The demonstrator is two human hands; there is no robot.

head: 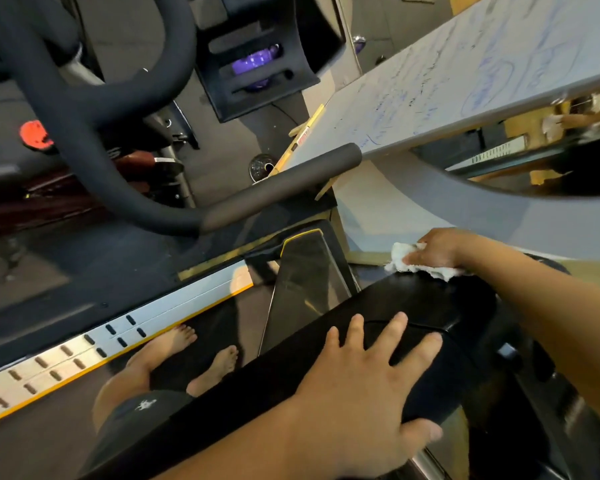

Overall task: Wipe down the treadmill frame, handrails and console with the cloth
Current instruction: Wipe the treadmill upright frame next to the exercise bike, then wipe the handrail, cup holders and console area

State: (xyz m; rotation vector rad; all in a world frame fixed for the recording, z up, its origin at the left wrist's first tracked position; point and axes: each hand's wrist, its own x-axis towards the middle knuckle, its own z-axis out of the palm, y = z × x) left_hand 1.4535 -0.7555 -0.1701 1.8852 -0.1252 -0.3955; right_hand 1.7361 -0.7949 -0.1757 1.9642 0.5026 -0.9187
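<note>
Up at the far end of the black console (430,306), the right hand (437,251) has its fingers curled over a white cloth (400,259), bunching it and pressing it down onto the console's top edge. Nearer the camera, the left hand (361,379) lies flat on the console with fingers spread and straight and the thumb hooked round the near edge, so its grip is wide and it holds nothing. Beyond the console a black padded handrail (284,188) runs across the view, curving away to the upper left. Below it lies the treadmill's silver side rail (118,337) with dark oval slots and a yellow edge, and beside that the person's bare feet (194,355) stand on the dark belt. A whiteboard (465,81) covered in blue writing leans at upper right, above the right hand
</note>
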